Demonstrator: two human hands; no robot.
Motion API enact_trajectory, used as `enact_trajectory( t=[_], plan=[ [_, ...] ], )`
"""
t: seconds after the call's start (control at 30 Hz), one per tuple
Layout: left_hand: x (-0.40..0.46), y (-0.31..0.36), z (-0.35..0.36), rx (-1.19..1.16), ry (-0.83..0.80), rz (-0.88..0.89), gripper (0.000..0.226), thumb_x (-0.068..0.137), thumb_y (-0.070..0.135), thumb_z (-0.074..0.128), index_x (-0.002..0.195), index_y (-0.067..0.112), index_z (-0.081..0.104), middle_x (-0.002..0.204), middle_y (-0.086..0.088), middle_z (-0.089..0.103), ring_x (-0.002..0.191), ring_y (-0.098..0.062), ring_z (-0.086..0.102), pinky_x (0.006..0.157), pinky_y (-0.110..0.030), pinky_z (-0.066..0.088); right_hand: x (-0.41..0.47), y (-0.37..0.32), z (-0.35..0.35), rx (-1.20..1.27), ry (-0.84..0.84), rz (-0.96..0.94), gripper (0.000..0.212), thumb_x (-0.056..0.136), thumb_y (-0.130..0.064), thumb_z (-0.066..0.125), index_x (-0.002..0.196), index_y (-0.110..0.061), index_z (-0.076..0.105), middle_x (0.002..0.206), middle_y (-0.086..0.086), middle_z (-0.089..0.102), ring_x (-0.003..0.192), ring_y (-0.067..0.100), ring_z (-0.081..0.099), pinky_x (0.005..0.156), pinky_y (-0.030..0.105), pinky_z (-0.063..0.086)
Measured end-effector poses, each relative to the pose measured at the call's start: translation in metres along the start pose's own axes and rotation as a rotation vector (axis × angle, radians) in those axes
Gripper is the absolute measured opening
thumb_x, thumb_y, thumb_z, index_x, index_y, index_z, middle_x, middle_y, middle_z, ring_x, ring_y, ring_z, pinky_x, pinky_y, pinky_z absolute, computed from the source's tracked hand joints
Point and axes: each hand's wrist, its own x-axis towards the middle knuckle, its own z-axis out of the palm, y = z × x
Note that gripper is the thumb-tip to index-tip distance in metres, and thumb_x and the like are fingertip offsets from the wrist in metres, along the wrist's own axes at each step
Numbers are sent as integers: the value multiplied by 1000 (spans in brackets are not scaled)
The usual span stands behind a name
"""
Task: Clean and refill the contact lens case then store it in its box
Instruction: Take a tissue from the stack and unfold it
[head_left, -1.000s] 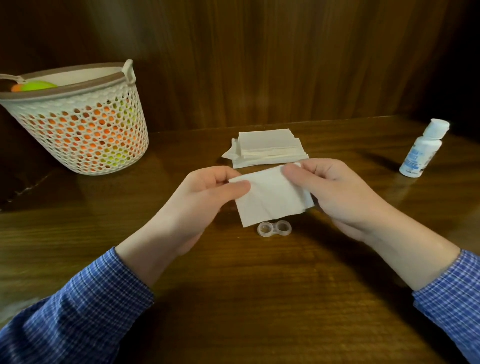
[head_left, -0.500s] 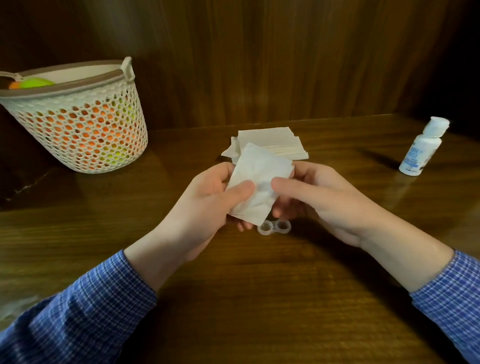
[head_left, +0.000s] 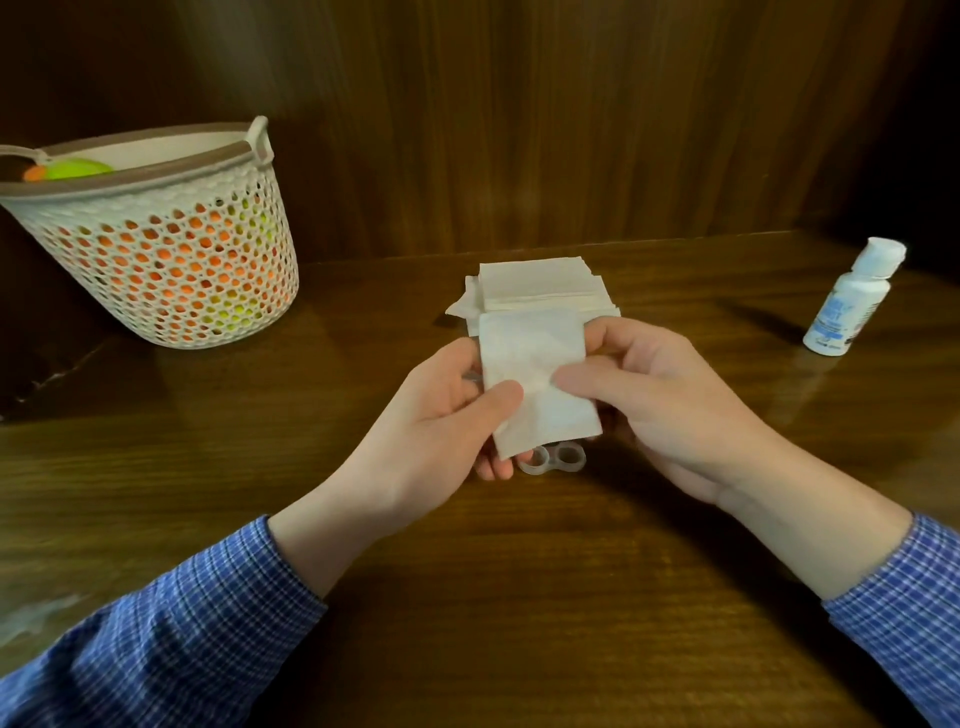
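Reaching in from the near edge, two blue checked sleeves (head_left: 171, 639) lead to bare hands that meet over the middle of the dark wood counter (head_left: 519, 597). The left hand (head_left: 431, 421) has its grip pinched on a folded white tissue (head_left: 535, 379), the thumb pressed on the front near the lower left edge and the fingers curled behind it. The right hand (head_left: 660, 395) pinches the same tissue from the other side, its thumb lying across the front about mid-height and its fingers wrapped behind the right edge. The tissue stands roughly upright between them, a little tilted, its lower corner hanging just above the case (head_left: 553, 460). That case, a clear twin-cup lens holder, lies flat on the counter just under the hands, its left cup partly hidden by the left fingertips; whether they touch it is hard to say, and no caps show on the cups as far as the view allows. Beyond the hands a stack of tissues (head_left: 540, 291) sits on the counter, its front edge hidden behind the held sheet. Farther right, well apart, a small white bottle (head_left: 849, 306) with a pale label stands upright. At far left a white lattice basket (head_left: 171, 260) with a brown rim rests by the wood-panelled wall (head_left: 519, 130), orange and green things showing through its holes.
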Motion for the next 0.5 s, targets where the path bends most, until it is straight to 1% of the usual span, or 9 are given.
enact_trajectory(
  t=[0.03,0.07,0.13,0.17,0.23,0.3,0.4,0.43,0.5],
  plan=[
    [1,-2,-1,-17,18,-6,15,107,19,53,120,26,56,82,-3,77,61,-17,68,56,-25,57,0,0,-2,9,-3,-5,16,94,-3,65,108,-6,72,111,11,76,108,39,69,90,63,55],
    [2,-3,-3,-68,23,-9,14,106,15,53,118,22,58,80,-4,76,60,-18,66,55,-25,56,1,0,-3,23,-19,-16,19,95,-2,63,109,-8,74,114,10,76,110,43,66,84,58,57],
    [2,-2,-5,-240,-16,6,15,105,9,53,115,14,63,80,-9,72,58,-18,62,52,-26,52,0,-1,-5,68,-62,-46,25,97,-1,60,103,-14,79,113,11,75,102,46,62,69,37,53],
    [2,0,-6,-343,-56,20,17,104,7,53,111,12,68,79,-12,69,57,-17,60,51,-26,50,0,-2,-6,80,-84,-58,30,98,0,57,96,-17,81,108,13,74,96,42,61,67,32,50],
    [2,2,-6,-524,-136,31,26,99,5,51,95,10,76,74,-12,66,57,-15,59,51,-26,50,0,-4,-8,63,-125,-100,40,99,2,53,86,-23,82,101,16,71,95,40,61,74,39,49],
    [2,3,-7,-617,-195,13,35,97,3,45,84,11,77,75,-11,67,62,-16,63,55,-26,53,-1,-5,-10,-9,-157,-182,41,99,3,54,87,-24,82,102,21,69,101,47,60,79,48,48],
    [3,3,-9,-604,-208,-27,37,96,3,39,82,7,74,81,-12,70,69,-21,68,58,-27,56,-4,-8,-17,-265,-165,-331,42,99,7,55,91,-26,80,98,8,70,99,36,63,71,50,52],
    [3,4,-10,-576,-192,-42,31,94,9,45,81,6,73,83,-12,69,70,-22,69,58,-27,56,-4,-8,-20,-322,-168,-356,43,99,7,54,91,-27,78,97,3,71,97,33,64,70,52,51],
    [3,5,-10,-479,-162,-46,14,91,16,70,82,6,74,84,-11,67,69,-22,69,57,-25,56,-4,-8,-24,-389,-173,-379,42,100,6,53,91,-29,77,95,-7,71,93,28,64,69,49,51]
  ],
)
